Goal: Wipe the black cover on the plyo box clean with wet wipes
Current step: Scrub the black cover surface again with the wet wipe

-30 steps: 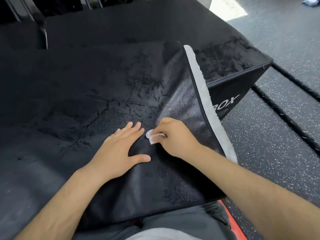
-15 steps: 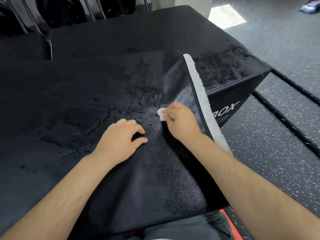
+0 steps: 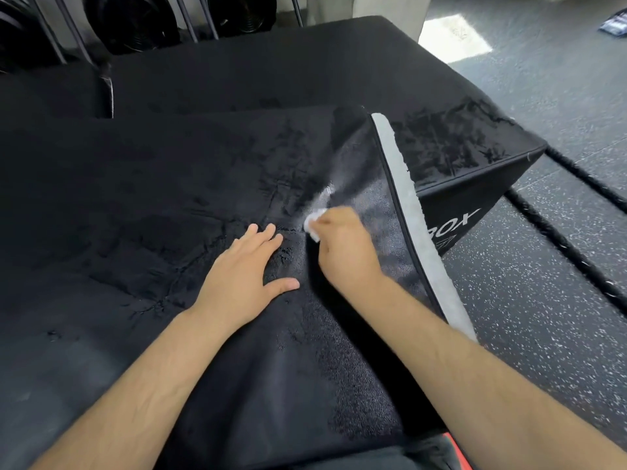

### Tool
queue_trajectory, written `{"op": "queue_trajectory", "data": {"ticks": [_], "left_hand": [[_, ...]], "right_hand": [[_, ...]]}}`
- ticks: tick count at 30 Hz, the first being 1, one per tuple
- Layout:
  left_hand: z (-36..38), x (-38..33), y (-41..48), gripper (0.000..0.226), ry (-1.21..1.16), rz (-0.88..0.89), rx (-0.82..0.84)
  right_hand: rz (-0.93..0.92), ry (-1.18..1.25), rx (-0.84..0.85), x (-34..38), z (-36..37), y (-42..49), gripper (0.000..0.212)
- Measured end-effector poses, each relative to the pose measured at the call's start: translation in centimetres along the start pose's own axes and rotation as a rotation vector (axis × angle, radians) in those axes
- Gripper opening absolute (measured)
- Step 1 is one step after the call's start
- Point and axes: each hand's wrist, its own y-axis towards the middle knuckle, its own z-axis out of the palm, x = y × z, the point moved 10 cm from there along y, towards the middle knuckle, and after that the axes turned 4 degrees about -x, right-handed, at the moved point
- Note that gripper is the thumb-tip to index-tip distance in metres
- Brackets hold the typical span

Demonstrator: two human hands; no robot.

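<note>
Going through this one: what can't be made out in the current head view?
Head view:
Wet wipe: mostly hidden in the right hand's grip.
Lettering on the plyo box: start hidden behind the white edge of the black cover; only "BOX" reads.
Dark item on the floor, top right: cut by the frame edge, too small.

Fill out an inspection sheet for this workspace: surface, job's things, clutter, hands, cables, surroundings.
Surface: black cover lies creased over the plyo box, its white-lined edge folded up at the right.
Job's things: wet wipe, balled, pressed on the cover.
Clutter: nothing seen.
Hands: left hand flat on the cover; right hand pinches the wipe.
Cables: nothing seen; two black ropes lie on the floor.
Surroundings: speckled rubber floor; weight plates behind.
</note>
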Motion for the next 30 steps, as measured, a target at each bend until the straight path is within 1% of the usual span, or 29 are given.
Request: {"op": "queue_trajectory", "data": {"ticks": [2, 3, 5, 7, 8, 9, 11, 13, 15, 17, 19, 21, 23, 24, 26, 28, 30], "left_hand": [[0.1, 0.1, 0.0, 0.091, 0.016, 0.004, 0.000], [0.1, 0.1, 0.0, 0.091, 0.028, 0.006, 0.003], [-0.1, 0.2, 0.3, 0.091, 0.041, 0.002, 0.007], [-0.2, 0.2, 0.5, 0.090, 0.034, -0.006, 0.019], [-0.1, 0.2, 0.4, 0.089, 0.026, -0.008, 0.024], [0.1, 0.1, 0.3, 0.088, 0.023, -0.006, 0.028], [0.1, 0.0, 0.1, 0.080, 0.040, 0.003, 0.034], [-0.9, 0.0, 0.7, 0.066, 0.080, 0.025, 0.016], [-2.3, -0.4, 2.5, 0.059, 0.133, 0.063, -0.006], [-2.6, -0.6, 4.1, 0.072, 0.189, 0.089, 0.028], [-1.4, -0.1, 4.8, 0.090, 0.194, 0.062, 0.115], [-0.2, 0.6, 4.8, 0.096, 0.175, 0.030, 0.188], [0.2, 0.8, 4.7, 0.095, 0.196, 0.035, 0.208], [0.2, 0.8, 4.9, 0.094, 0.208, 0.041, 0.209], [0.0, 0.6, 5.1, 0.093, 0.211, 0.042, 0.211], [0.1, 0.7, 5.3, 0.093, 0.187, 0.033, 0.221], [0.3, 0.8, 5.1, 0.092, 0.167, 0.026, 0.228]], "right_hand": [[-0.132, 0.022, 0.134, 2.9, 1.4, -2.3, 0.031], [-0.172, 0.019, 0.162, 3.4, 1.6, -2.4, 0.032], [-0.136, -0.033, 0.151, 1.7, 1.7, 0.0, 0.035], [-0.025, -0.060, 0.053, -0.3, 0.9, 2.6, 0.031], [0.017, -0.051, 0.020, -0.5, 0.7, 2.9, 0.030], [0.018, -0.048, 0.026, 0.1, 1.0, 2.5, 0.029], [-0.091, -0.032, 0.103, 2.9, 2.1, 0.2, 0.028], [-0.169, -0.004, 0.140, 4.0, 2.0, -1.1, 0.026], [-0.107, -0.039, 0.098, 1.7, 1.4, 1.2, 0.025], [-0.010, -0.099, 0.033, -0.8, 0.7, 3.8, 0.022], [0.046, -0.094, 0.008, -1.2, 0.4, 4.3, 0.019], [0.009, -0.096, 0.025, 0.5, 0.9, 2.4, 0.021], [-0.052, -0.077, 0.034, 1.6, 0.8, 0.3, 0.027], [-0.053, -0.068, 0.019, 1.2, 0.4, 0.4, 0.029], [0.009, -0.107, 0.003, -1.0, -0.2, 2.7, 0.027], [0.109, -0.172, 0.030, -3.5, -0.5, 5.6, 0.024], [0.204, -0.125, 0.034, -4.2, -0.6, 6.3, 0.026]]}}
